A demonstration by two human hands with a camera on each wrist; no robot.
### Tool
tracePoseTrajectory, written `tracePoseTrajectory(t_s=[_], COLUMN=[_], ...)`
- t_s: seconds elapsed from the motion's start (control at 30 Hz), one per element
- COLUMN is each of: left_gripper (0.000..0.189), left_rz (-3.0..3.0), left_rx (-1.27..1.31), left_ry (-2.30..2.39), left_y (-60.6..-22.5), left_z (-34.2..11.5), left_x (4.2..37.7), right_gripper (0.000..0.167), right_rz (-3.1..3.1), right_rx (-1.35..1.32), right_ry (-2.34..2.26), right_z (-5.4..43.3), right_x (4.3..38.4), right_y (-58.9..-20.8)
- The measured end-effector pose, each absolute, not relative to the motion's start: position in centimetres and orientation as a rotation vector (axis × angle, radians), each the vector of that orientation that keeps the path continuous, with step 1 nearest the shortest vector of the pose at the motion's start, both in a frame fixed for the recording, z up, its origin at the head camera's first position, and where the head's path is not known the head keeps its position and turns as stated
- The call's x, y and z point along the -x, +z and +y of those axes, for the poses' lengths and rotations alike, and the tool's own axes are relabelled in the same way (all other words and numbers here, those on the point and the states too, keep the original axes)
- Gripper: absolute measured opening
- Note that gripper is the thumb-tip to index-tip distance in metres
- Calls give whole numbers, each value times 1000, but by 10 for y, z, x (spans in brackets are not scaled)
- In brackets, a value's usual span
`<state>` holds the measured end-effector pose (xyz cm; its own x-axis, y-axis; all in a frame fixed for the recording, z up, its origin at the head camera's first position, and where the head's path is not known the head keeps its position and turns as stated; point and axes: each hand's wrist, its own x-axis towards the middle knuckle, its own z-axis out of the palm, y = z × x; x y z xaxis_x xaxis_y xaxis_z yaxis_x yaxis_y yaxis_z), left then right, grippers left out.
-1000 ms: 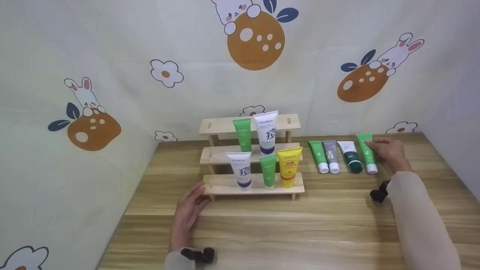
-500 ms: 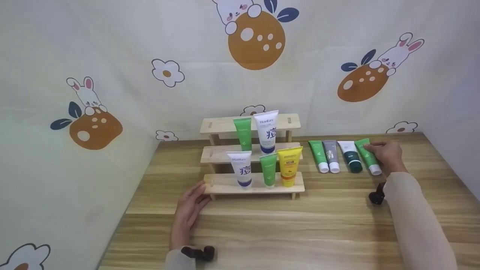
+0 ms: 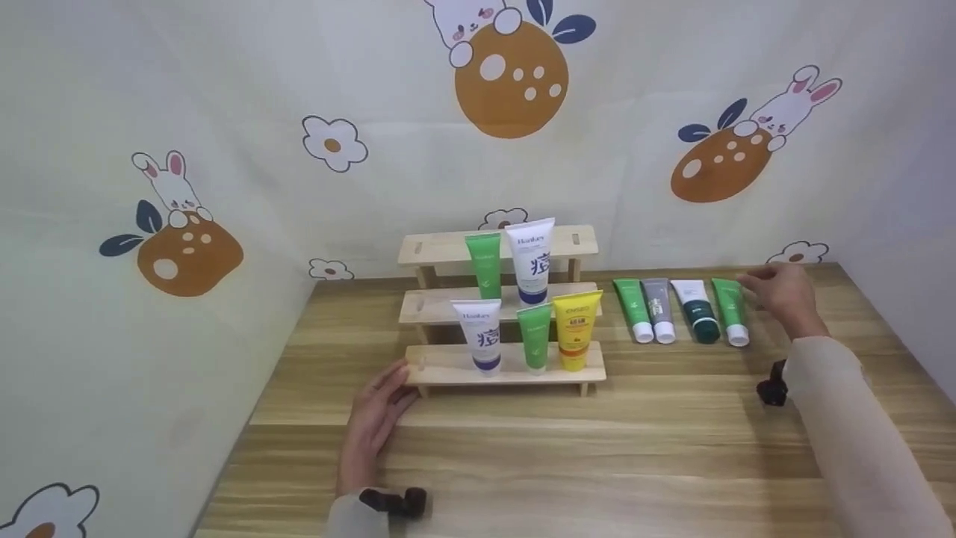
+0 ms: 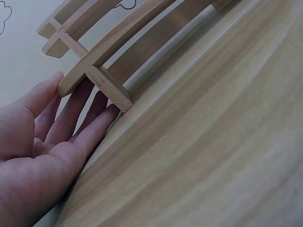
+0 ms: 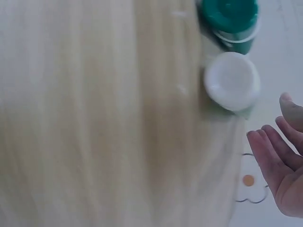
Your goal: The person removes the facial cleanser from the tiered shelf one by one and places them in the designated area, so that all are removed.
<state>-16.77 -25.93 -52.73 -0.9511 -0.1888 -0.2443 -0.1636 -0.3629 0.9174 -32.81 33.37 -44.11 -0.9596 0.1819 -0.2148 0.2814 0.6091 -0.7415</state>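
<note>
My left hand (image 3: pixel 373 418) holds the left end of the bottom step of a three-tier wooden display stand (image 3: pixel 441 371). In the left wrist view the thumb lies on the board's end and the fingers reach beneath it. My right hand (image 3: pixel 789 295) is just right of a green squeeze tube (image 3: pixel 729 302) with a white cap, lying flat on the table. Seen from the right wrist, the fingers (image 5: pixel 270 151) are apart from the tube's white cap (image 5: pixel 232 81), with nothing between them.
Left of that tube lie a white and dark green tube (image 3: pixel 696 310), a grey tube (image 3: pixel 659 310) and another green tube (image 3: pixel 633 310). White tubes (image 3: pixel 478 336), green tubes (image 3: pixel 535 340) and a yellow tube (image 3: pixel 576 329) stand on the rack. A patterned cloth (image 3: pixel 627 172) hangs behind the table.
My right hand shifted the green tube into the row, turned it nearly straight, and let go, drawing away to the right. My left hand stays at the stand.
</note>
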Motion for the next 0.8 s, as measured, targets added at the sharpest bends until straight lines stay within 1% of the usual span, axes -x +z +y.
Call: tracePoseTrajectory(t_s=[0.2,0.4,0.53,0.63,0.8], left_gripper=[49,49,54,54,43], left_rz=[-1729,-1734,-1737,-1735,-1721], left_rx=[-472,-468,-440,-420,-454], left_ry=[-2548,-2554,-2567,-2573,-2557], left_y=[-529,-530,-529,-529,-529], left_z=[-259,-258,-257,-257,-259], left_x=[167,168,169,169,169], right_gripper=[63,71,68,68,69], right_rz=[2778,2774,2713,2663,2549], right_rx=[-272,-139,-21,69,269], right_ry=[-1329,-1478,-1592,-1670,-1836], right_z=[314,280,257,241,211], right_x=[329,325,323,319,311], right_y=[-415,-389,-378,-371,-358])
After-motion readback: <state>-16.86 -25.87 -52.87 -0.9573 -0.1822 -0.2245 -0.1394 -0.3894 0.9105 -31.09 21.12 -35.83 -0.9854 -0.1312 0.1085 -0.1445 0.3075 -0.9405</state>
